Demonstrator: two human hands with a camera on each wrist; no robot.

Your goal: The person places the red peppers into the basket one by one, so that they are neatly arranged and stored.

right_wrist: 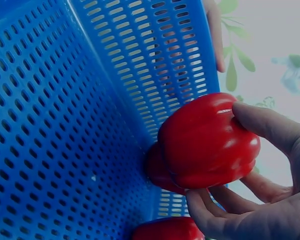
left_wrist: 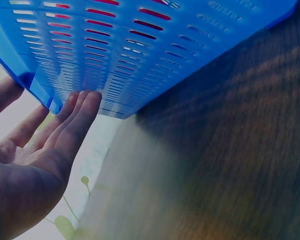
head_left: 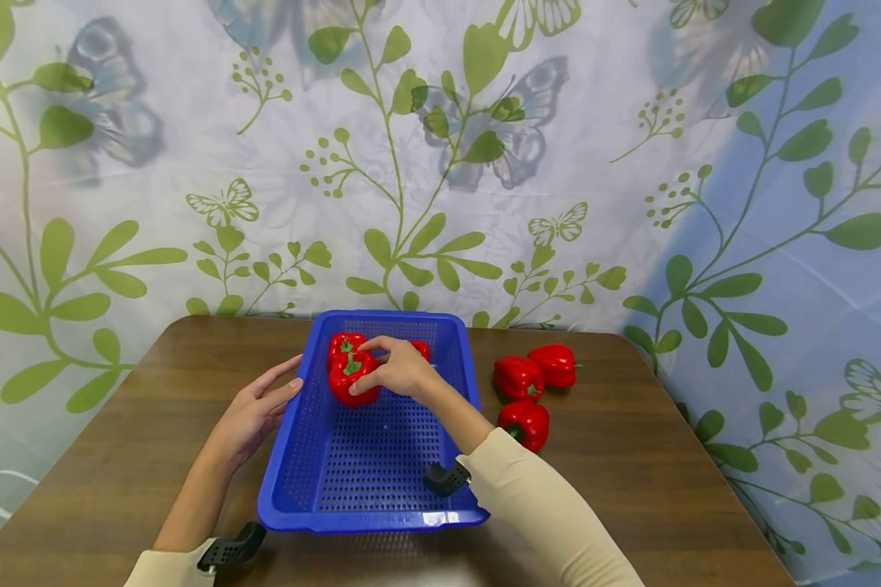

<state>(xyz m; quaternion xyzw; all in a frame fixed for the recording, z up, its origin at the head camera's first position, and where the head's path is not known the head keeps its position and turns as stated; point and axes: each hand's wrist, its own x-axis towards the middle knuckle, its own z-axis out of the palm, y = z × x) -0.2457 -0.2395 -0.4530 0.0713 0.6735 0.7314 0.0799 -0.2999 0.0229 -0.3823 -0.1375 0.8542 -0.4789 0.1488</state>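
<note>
Over at four o'clock the right hand grips a glossy red pepper in the blue basket, a second pepper peeking out at its eight, a third pepper at seven.

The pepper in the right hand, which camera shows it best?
Right wrist view: the pepper looks biggest. The head view shows it smaller, with its green stem. The left wrist view shows only red patches through the basket, unclear which pepper's.

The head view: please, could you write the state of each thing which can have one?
Blue basket: upright, peppers inside.
Held pepper: gripped, stem visible.
Two other basket peppers: inside, partly hidden.
Three peppers outside: lying close together.
Left hand: extended, touching the basket's side.
Right hand: gripping one pepper.
</note>
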